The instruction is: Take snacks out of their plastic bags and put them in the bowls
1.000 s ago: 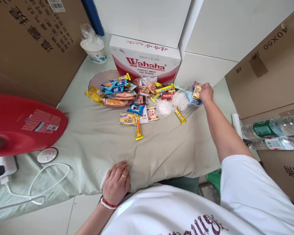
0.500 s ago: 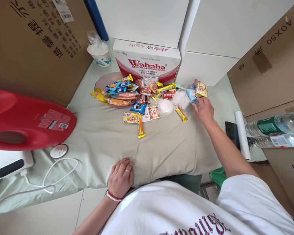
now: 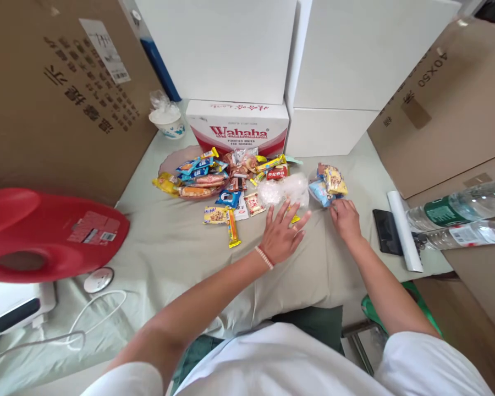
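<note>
My right hand (image 3: 345,221) has its fingers closed at the near edge of a see-through plastic container (image 3: 312,176) on the right. That container holds a yellow biscuit packet (image 3: 335,180), a blue packet (image 3: 320,193) and a brownish one. My left hand (image 3: 283,233) is open, fingers spread, palm down over the cloth. It partly covers a small yellow snack packet (image 3: 293,214). Just beyond its fingertips sit crumpled clear plastic bundles (image 3: 271,193). Left of it lie a yellow-orange stick packet (image 3: 232,228), a cookie packet (image 3: 215,215) and a cream-and-red packet (image 3: 254,204).
A pink clear dish (image 3: 174,163) heaped with snacks stands before the Wahaha box (image 3: 239,129). A red jug (image 3: 53,234) and white cable (image 3: 101,297) are at left. Bottles (image 3: 457,212), a white roll (image 3: 404,231) and a black phone-like object (image 3: 385,231) lie right.
My left hand has left the near table edge and reached forward right, its fingers spreading. The see-through container has shifted slightly toward me with my right hand at it. The view has tilted up.
</note>
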`<action>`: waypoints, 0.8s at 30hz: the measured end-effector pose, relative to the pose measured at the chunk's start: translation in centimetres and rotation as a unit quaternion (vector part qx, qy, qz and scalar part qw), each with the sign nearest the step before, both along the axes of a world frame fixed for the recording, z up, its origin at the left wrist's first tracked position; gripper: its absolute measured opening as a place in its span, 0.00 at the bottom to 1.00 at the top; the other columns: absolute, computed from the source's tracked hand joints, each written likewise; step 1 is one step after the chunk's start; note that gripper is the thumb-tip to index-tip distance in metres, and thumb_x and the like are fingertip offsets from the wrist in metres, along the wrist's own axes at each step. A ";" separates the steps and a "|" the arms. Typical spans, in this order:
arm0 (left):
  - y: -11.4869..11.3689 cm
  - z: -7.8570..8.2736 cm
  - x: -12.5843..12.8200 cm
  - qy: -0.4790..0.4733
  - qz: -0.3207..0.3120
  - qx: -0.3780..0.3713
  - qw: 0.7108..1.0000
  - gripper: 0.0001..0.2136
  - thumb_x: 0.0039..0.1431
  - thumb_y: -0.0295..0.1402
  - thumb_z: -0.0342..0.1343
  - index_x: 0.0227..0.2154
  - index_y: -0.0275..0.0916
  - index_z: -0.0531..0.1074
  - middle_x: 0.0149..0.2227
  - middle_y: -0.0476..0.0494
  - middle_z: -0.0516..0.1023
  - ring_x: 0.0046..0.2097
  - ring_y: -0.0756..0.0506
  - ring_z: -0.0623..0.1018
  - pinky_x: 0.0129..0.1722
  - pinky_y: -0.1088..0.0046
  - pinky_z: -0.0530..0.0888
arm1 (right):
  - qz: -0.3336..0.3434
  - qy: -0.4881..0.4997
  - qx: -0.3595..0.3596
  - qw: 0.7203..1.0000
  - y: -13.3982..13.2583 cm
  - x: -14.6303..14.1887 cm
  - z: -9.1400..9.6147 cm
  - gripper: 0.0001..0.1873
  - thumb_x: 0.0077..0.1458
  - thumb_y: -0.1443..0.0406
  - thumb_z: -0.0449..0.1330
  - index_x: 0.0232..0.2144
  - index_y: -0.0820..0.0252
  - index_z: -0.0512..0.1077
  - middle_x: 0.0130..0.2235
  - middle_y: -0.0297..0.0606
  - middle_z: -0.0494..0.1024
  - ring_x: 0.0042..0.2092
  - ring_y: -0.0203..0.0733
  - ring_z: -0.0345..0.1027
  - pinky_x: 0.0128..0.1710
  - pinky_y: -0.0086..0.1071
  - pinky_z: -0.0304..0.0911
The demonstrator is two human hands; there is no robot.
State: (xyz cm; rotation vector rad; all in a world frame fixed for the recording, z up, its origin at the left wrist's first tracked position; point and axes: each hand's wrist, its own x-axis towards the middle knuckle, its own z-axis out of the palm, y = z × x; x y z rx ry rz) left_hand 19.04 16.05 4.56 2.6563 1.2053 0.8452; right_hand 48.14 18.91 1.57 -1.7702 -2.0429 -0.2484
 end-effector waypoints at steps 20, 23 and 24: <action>11.3 -4.7 1.9 0.051 -0.005 -0.096 0.994 0.23 0.68 0.30 0.49 0.63 0.52 0.70 0.73 0.44 0.60 0.72 0.34 0.61 0.71 0.36 0.46 | -0.263 0.078 -0.026 0.961 19.8 16.4 1.2 0.06 0.62 0.64 0.59 0.37 0.62 0.71 0.47 0.52 0.70 0.48 0.49 0.65 0.52 0.45 0.60; 11.2 -4.9 2.2 0.050 -0.001 -0.099 0.994 0.24 0.68 0.28 0.49 0.64 0.52 0.68 0.73 0.43 0.60 0.73 0.34 0.60 0.71 0.36 0.44 | -0.261 0.088 -0.048 0.960 24.5 18.2 2.2 0.13 0.62 0.62 0.61 0.45 0.66 0.71 0.58 0.60 0.64 0.53 0.49 0.63 0.55 0.45 0.59; 11.3 -4.8 2.5 0.048 0.001 -0.103 0.994 0.26 0.67 0.28 0.49 0.66 0.52 0.67 0.74 0.42 0.59 0.73 0.33 0.60 0.71 0.36 0.44 | -0.259 0.093 -0.052 0.960 25.7 18.6 2.3 0.17 0.62 0.61 0.62 0.49 0.67 0.70 0.60 0.61 0.62 0.55 0.50 0.62 0.56 0.45 0.59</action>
